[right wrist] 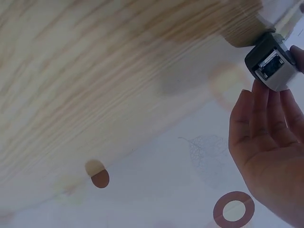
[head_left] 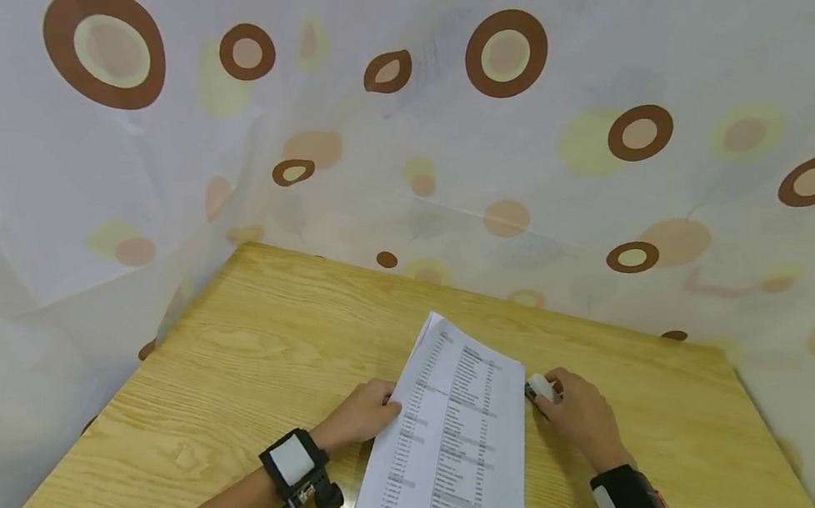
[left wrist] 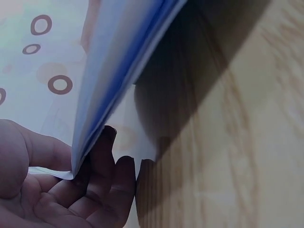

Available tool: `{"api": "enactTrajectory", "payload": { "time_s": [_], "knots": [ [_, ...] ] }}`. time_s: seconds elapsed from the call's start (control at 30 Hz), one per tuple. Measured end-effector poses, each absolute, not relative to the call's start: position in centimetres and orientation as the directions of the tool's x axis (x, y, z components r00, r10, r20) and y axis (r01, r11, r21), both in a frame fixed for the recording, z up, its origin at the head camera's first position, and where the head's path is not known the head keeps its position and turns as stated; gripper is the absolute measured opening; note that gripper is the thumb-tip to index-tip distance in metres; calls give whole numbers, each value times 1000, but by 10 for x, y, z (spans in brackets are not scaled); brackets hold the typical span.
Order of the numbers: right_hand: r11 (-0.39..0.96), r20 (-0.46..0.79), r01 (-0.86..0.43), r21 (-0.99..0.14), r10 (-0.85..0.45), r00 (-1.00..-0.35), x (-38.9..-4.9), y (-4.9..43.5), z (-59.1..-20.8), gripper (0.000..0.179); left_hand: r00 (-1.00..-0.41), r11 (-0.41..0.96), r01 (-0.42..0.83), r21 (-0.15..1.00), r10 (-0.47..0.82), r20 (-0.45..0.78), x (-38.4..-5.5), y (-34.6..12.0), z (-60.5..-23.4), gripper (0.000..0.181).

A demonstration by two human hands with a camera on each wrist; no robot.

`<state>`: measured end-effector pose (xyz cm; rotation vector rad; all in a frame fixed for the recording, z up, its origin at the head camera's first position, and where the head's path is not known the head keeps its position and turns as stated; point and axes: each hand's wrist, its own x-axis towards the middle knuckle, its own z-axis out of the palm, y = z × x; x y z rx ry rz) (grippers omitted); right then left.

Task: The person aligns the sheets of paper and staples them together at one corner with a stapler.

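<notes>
A stack of printed paper sheets [head_left: 456, 452] is tilted up off the table, its top page lined with columns of text. My left hand [head_left: 361, 410] grips its left edge, thumb on the printed side and fingers behind. In the left wrist view the sheets [left wrist: 118, 61] fan slightly apart above the left hand [left wrist: 71, 185]. Just off the right edge of the paper, my right hand [head_left: 583, 415] holds a small white and black stapler [head_left: 540, 389] between thumb and fingertips. The right wrist view shows the stapler's [right wrist: 271, 61] dark end with a metal part, above the fingers of the right hand [right wrist: 270, 133].
A wooden table [head_left: 280, 315] lies under both hands. Behind it and along its sides hangs a pale sheet [head_left: 422, 122] patterned with brown rings and spots. Each wrist wears a black strap, and a cable runs from the left strap [head_left: 295, 463].
</notes>
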<state>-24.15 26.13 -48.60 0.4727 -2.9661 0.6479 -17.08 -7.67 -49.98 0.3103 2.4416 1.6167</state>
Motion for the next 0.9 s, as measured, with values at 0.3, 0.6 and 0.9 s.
{"api": "enactTrajectory", "payload": {
  "time_s": [0.3, 0.6, 0.9],
  "knots": [
    [867, 98, -250, -432, -231, -968, -238, 273, -485, 37, -958, 376, 72, 924, 284, -42, -170, -77, -499, 25],
    [868, 92, -215, -447, -195, -977, -234, 283, -484, 37, -957, 393, 74, 916, 286, -45, -172, -78, -498, 25],
    [873, 62, -177, -455, -168, -984, -228, 293, -485, 38, -961, 431, 61, 900, 269, -64, -172, -80, -496, 25]
  ]
}}
